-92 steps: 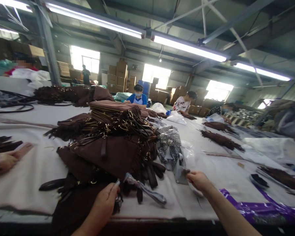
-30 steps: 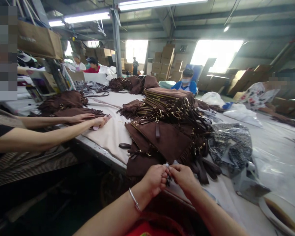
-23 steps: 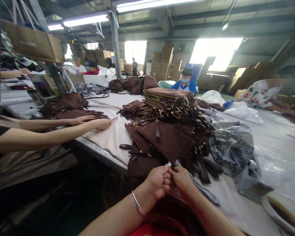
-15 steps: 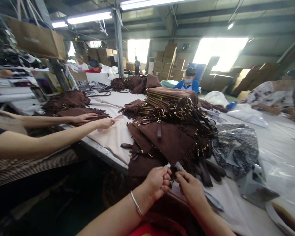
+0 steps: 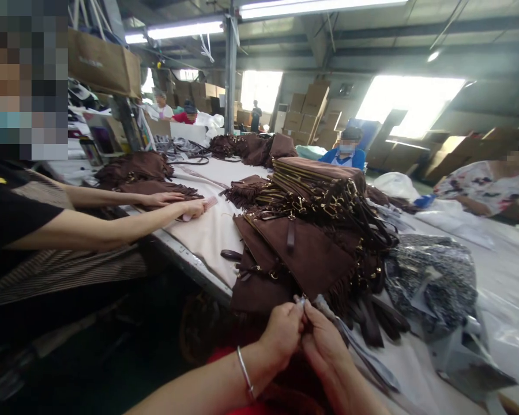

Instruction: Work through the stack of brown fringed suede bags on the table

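Observation:
My left hand [image 5: 282, 334], with a silver bangle on its wrist, is closed in a pinch at the near edge of the table. My right hand [image 5: 324, 334] is closed too, its fingertips meeting those of the left. Between them shows the tip of a small pale, shiny piece [image 5: 301, 301], too small to name. Just beyond the fingertips lies the lower corner of a dark brown fringed bag [image 5: 315, 253]. Behind it rises a stack of similar bags [image 5: 320, 167] with gold clasps and dark straps. A grey crumpled strip [image 5: 326, 308] lies beside my right hand.
At the left, a co-worker's hand [image 5: 194, 208] holds a pink comb [image 5: 210, 202] over the pale cloth; more brown fringed bags [image 5: 134, 170] lie there. A clear plastic bag of dark speckled material [image 5: 432, 276] sits at the right. Other people work farther back, near cardboard boxes [image 5: 305, 109].
My hands have come together from slightly apart, their fingertips now meeting on the small pale piece. The view has shifted left. The co-worker's comb has changed angle.

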Tool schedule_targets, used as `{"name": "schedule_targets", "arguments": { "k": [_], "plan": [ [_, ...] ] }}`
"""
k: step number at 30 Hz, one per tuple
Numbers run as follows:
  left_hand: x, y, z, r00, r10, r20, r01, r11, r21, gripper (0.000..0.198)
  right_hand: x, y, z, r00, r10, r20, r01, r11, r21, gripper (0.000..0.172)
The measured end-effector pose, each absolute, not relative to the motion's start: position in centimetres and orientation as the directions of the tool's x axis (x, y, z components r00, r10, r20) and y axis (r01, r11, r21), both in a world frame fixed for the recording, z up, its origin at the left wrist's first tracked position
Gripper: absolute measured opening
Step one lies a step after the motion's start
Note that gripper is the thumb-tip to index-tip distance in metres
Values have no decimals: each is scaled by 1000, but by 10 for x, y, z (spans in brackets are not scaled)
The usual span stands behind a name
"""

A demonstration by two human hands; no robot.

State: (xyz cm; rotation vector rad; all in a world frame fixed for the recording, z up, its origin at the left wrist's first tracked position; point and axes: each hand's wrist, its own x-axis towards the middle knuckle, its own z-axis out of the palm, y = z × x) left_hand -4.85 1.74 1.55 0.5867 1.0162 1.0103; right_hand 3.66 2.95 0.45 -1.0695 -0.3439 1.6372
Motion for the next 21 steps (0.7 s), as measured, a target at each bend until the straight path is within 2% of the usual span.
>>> {"name": "schedule_targets", "arguments": {
  "k": [2, 5, 8, 11, 14, 16, 18, 19, 21],
  "plan": [
    [-48, 17, 16, 210, 881, -425, -479, 471, 741, 42, 36, 29, 5, -58, 848, -526, -697, -411, -587, 29],
    [-48, 17, 20, 321, 845, -428, -599, 531, 599, 35, 37, 29, 8, -152, 832, -534, -738, -455, -499, 28],
    [-54, 19, 32, 483, 757, -440, -689, 638, 342, 29, 40, 32, 11, -262, 820, -508, -762, -499, -413, 27],
    [-63, 19, 49, 649, 656, -385, -689, 721, 69, 29, 39, 37, 12, -371, 821, -434, -771, -533, -349, 26],
    [-71, 18, 60, 735, 613, -290, -656, 751, -73, 29, 37, 40, 12, -409, 840, -356, -763, -529, -371, 25],
    [-72, 17, 60, 748, 615, -248, -648, 758, -78, 30, 36, 42, 13, -418, 851, -317, -753, -520, -403, 28],
    [-72, 18, 55, 752, 614, -240, -633, 774, -1, 29, 37, 42, 15, -419, 860, -292, -745, -509, -430, 27],
    [-72, 20, 51, 751, 606, -263, -608, 789, 85, 30, 38, 42, 16, -418, 862, -287, -737, -506, -448, 25],
    [-75, 24, 45, 679, 646, -349, -527, 760, 381, 36, 42, 39, 19, -419, 861, -288, -700, -508, -502, 20]
  ]
}}
